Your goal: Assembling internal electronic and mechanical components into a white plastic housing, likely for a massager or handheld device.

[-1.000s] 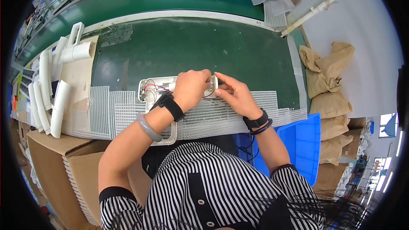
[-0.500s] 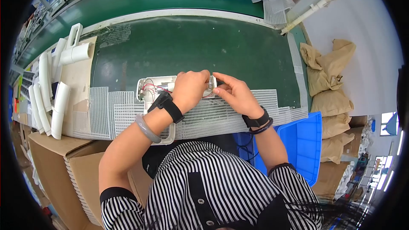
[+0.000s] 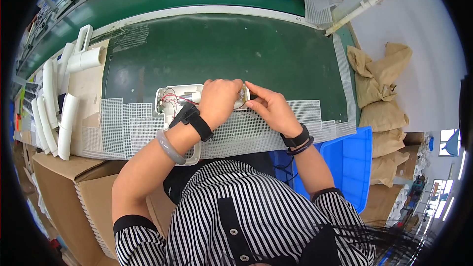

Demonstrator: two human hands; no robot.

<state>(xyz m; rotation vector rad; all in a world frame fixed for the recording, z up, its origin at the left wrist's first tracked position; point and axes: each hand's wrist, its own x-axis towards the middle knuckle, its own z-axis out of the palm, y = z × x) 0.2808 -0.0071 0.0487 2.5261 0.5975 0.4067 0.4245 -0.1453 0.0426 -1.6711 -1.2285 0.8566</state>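
A white plastic housing (image 3: 185,88) lies open on the bench's near part, with a loop handle (image 3: 196,155) reaching toward me. Red and dark wires (image 3: 171,97) and a silvery cylinder (image 3: 186,97) show inside its left end. My left hand (image 3: 220,99) is bent over the middle of the housing, fingers curled down into its right part; what they grip is hidden. My right hand (image 3: 274,109) pinches the housing's right end between thumb and forefinger. A shiny part (image 3: 242,97) shows between the two hands.
White curved plastic pieces (image 3: 69,125) are piled on cardboard at the left. White mesh (image 3: 231,140) covers the green bench's (image 3: 207,44) near edge. A blue bin (image 3: 350,167) stands below right, beside brown sacks (image 3: 382,118). A cardboard box (image 3: 64,187) is below left.
The housing's left end shows slightly farther left. Both hands stay at its right part, with only slight finger movement. The whole view has shifted a little.
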